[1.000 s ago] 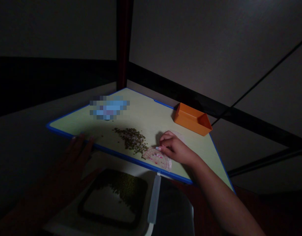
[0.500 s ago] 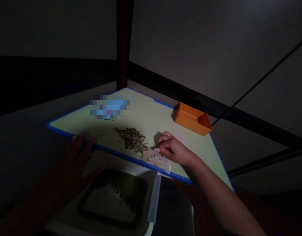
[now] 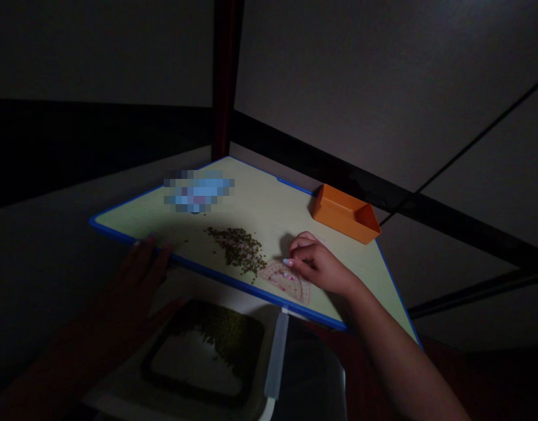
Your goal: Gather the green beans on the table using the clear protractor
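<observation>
Right hand (image 3: 324,266) shifted slightly, fingers curled narrow above protractor (image 3: 286,282), nothing visibly held | seed pile (image 3: 237,248) just beside | left hand (image 3: 140,272) spread at board (image 3: 269,216) edge

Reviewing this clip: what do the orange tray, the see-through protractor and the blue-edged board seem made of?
The orange tray looks like moulded plastic: smooth, even colour, slight sheen. The protractor looks like clear plastic, as the board shows through its pink markings. The board seems laminated, with a smooth pale face and blue edging; its core is hidden.
</observation>
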A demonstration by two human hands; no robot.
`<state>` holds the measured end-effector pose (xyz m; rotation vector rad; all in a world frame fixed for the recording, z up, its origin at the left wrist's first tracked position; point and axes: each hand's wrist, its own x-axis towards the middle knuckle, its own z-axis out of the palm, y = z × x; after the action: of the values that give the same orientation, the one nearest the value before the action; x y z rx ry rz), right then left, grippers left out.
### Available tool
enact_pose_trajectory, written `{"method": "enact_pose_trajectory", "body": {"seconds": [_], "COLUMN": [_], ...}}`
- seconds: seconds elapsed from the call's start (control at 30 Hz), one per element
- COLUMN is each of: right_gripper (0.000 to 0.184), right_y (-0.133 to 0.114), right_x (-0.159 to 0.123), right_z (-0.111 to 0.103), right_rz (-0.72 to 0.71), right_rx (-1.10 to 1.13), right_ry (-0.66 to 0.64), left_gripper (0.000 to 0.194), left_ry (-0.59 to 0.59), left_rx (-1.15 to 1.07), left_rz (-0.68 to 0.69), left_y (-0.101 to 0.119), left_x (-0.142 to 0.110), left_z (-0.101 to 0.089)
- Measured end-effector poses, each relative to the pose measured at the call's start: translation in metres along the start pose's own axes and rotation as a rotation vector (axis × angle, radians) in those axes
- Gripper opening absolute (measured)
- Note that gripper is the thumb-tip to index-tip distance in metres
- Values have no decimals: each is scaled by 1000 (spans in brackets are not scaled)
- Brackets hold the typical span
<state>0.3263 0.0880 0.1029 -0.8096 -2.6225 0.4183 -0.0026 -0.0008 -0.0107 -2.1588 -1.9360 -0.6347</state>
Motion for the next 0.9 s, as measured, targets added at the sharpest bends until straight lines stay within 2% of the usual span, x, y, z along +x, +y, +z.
{"method": "enact_pose_trajectory", "body": {"seconds": [0.5,0.9], "right_gripper": [31,33], "right_y": [5,-4], "right_x": [5,7], "right_z": [12,7], "right_rz": [7,-70], "right_rx": [-46,76], "right_ry": [-2,-33], "left_gripper": [83,82], "left_ry": [-4,-9], "left_rx": [9,13], "left_rz": [-8,0], "left_y": [3,3], "left_x": [0,1], "left_z": [-2,-2]}}
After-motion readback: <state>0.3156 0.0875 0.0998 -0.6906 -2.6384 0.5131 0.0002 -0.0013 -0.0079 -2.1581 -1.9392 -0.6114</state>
